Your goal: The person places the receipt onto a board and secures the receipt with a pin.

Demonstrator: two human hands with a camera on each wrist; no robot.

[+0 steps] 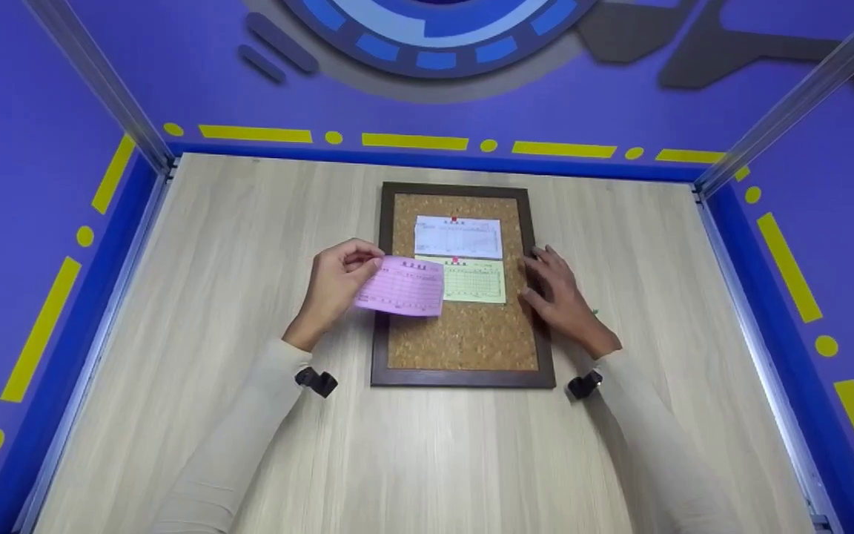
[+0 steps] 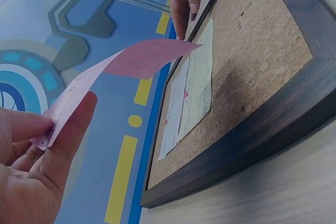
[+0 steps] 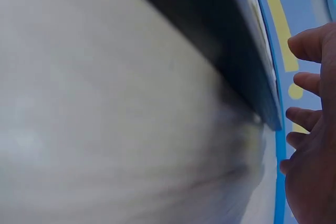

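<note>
Between thumb and fingers, my left hand (image 1: 334, 280) pinches a pink printed slip (image 1: 406, 288) by its left end. In the left wrist view the slip bends as it hangs in the air above the cork board (image 1: 464, 337). A white slip (image 1: 460, 241) with a red pushpin (image 1: 454, 219) at its top lies on the cork. Just below it is a pale green slip (image 1: 479, 283) with a pink-red pushpin (image 1: 455, 259), its left part hidden behind the pink slip. Fingers spread and slightly bent, my right hand (image 1: 559, 293) is at the board's right edge, holding nothing.
The board's dark wooden frame (image 1: 464, 378) lies on a light wood-grain table (image 1: 412, 460). Blue walls (image 1: 427, 111) with yellow markings enclose the table at the back and sides. A tiny green thing (image 1: 595, 311) shows beside the right wrist.
</note>
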